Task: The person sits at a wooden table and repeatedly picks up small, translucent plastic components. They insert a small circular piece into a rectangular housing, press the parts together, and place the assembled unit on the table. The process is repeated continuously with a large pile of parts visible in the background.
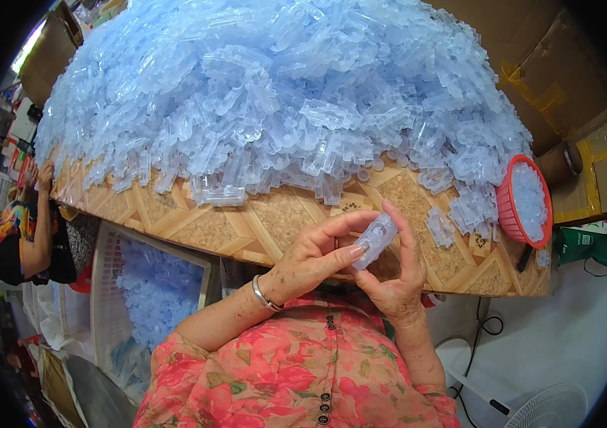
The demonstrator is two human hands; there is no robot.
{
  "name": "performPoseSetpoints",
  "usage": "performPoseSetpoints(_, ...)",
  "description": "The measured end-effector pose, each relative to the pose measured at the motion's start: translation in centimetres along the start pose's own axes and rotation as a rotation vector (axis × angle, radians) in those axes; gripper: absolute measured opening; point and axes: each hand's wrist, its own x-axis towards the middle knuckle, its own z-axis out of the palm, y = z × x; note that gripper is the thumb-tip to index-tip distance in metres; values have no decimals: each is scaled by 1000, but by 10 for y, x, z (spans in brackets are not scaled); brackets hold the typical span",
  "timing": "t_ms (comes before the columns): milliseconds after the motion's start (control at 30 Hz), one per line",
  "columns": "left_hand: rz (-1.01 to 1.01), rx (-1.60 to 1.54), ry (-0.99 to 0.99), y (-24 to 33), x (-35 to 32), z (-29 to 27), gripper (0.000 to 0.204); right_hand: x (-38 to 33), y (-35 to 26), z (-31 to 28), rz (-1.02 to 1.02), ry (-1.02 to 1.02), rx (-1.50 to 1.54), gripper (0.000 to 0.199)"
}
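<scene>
Both my hands meet in front of my chest, just over the table's near edge. Between them is a clear plastic piece (pixel 376 240), small and box-like with a bluish tint. My left hand (pixel 321 246), with a metal bangle at the wrist, pinches it with thumb and fingers from the left. From the right, my right hand (pixel 402 274) grips it between thumb and forefinger. Beyond them a huge heap of similar clear plastic pieces (pixel 268 93) covers most of the table (pixel 260 225). A few loose pieces (pixel 440 227) lie near my right hand.
A red basket (pixel 510 207) of small clear parts stands at the table's right edge. Below the table on the left is a white crate (pixel 107 285) of pieces. Cardboard boxes (pixel 574 78) rise at the right, a fan (pixel 549 406) stands lower right. Another person's arm (pixel 41 228) shows far left.
</scene>
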Motion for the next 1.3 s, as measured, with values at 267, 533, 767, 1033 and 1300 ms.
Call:
performPoseSetpoints(267, 66, 327, -42, 14, 3, 9, 55, -10, 7, 8, 21, 118, -3, 90)
performPoseSetpoints(533, 185, 526, -116, 9, 1, 13, 59, -18, 7, 15, 160, 178, 265, 92)
performPoseSetpoints(767, 208, 456, -161, 4, -1, 9, 59, -19, 4, 14, 153, 206, 344, 90)
performPoseSetpoints(1033, -15, 241, -73, 8, -3, 12, 56, -15, 7, 6, 152, 138, 312, 91)
performPoseSetpoints(1300, 65, 277, -101, 7, -3, 12, 61, -20, 12, 9, 129, 181, 251, 95)
